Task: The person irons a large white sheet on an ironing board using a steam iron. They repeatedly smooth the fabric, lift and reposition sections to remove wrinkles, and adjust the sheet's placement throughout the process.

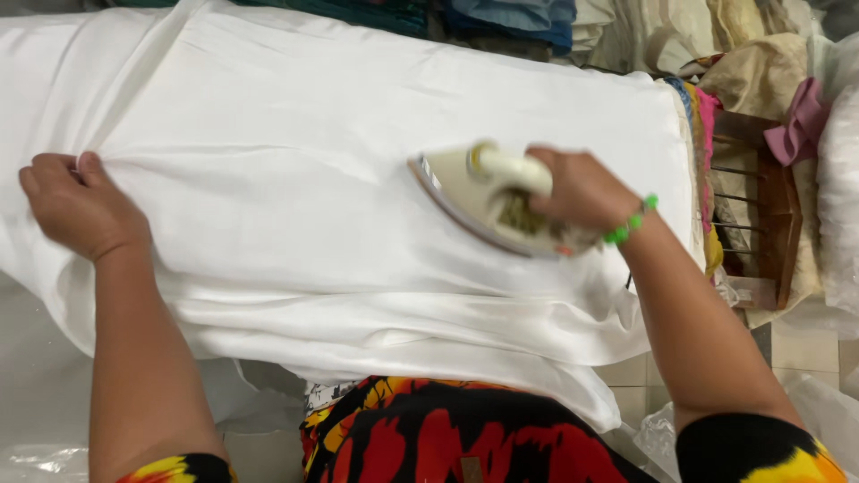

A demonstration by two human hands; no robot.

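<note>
A large white cloth [295, 134] lies spread over an ironing surface and hangs down over its near edge. My right hand [582, 188] grips the pale handle of a cream-coloured clothes iron [474, 192], which rests flat on the cloth right of centre, its tip pointing left. A green bead bracelet circles that wrist. My left hand [76, 206] is closed on a pinch of the white cloth at the left side, pulling it taut so that creases fan out from the fingers.
Folded blue and green fabrics [501, 18] are stacked along the far edge. A wooden rack [769, 215] stands at the right with beige and pink cloths [796, 116] draped on it. Clear plastic bags [841, 179] lie at the right and on the tiled floor.
</note>
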